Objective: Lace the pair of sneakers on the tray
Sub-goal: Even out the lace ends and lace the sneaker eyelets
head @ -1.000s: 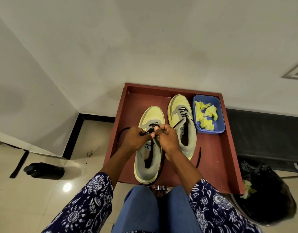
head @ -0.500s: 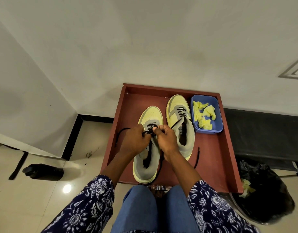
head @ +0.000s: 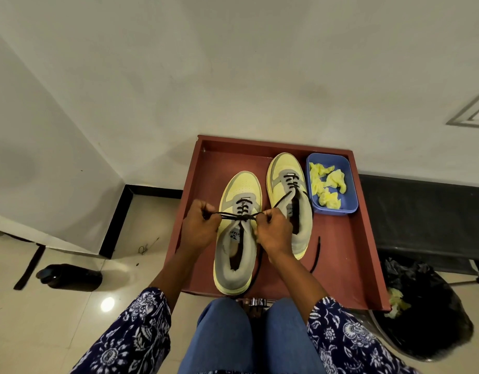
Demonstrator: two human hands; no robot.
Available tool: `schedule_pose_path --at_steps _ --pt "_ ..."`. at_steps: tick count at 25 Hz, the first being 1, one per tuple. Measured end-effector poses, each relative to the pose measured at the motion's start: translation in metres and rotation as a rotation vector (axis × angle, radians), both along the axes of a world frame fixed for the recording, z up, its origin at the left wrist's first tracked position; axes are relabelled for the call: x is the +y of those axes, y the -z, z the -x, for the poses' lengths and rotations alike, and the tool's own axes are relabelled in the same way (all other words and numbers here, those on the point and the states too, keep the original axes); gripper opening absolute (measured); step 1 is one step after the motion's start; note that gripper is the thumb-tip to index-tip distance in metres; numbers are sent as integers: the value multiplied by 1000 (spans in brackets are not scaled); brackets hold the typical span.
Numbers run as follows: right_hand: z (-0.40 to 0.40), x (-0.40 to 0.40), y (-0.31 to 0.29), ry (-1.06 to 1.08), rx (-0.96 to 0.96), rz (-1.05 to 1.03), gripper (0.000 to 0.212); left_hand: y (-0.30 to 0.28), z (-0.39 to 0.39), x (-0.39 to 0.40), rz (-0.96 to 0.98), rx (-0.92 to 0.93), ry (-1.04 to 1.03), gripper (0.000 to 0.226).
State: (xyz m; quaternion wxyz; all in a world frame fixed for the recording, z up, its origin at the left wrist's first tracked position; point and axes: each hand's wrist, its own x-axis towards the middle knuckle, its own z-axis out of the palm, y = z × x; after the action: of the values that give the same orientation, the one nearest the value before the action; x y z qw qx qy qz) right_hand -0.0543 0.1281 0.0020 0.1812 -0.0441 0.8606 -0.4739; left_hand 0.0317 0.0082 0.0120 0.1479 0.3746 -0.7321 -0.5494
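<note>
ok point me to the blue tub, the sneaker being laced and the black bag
blue tub (head: 351, 206): head view, on its near wall, bare of the yellow wads
sneaker being laced (head: 245, 184): head view, on the yellow toe cap
black bag (head: 432, 319): head view, on its crumpled side, right of the tray

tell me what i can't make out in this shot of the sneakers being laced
Head view only:
- Lace ends: hidden inside the left hand and right hand.
- Tongue label on the left sneaker: too small to read.
- Black bag: contents mostly hidden.
- Shiny metal object under the tray: hidden by knees.
</note>
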Motion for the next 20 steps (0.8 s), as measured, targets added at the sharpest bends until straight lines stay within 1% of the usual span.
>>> schedule_pose_path --at_steps 1,2,3,5,8,10,12,16,18,20 --pt "1 1 0 -19 -17 28 7 0 0 1 -116 41 5 13" --pt "2 1 -1 -59 -39 45 8 1 0 1 -194 58 32 17" --pt "3 2 -3 -112 -45 56 15 2 1 1 -228 52 73 19" --pt "6 3 -6 -230 -15 24 23 0 2 0 -217 28 174 20" --pt "10 5 -9 -336 93 -18 18 1 0 -4 -178 25 296 15" --pt "11 7 -12 -342 126 -26 12 5 -2 -9 -143 -7 312 19" --pt "14 8 -15 -312 131 -33 10 6 -3 -12 -101 -16 283 22" --pt "16 4 -12 -182 120 -36 11 2 -5 -8 -117 44 217 21" --pt "17 3 -12 -71 26 29 17 4 -6 -8 -146 75 205 20" --pt "18 2 -14 93 -162 184 22 4 -6 -9 -232 122 184 22"
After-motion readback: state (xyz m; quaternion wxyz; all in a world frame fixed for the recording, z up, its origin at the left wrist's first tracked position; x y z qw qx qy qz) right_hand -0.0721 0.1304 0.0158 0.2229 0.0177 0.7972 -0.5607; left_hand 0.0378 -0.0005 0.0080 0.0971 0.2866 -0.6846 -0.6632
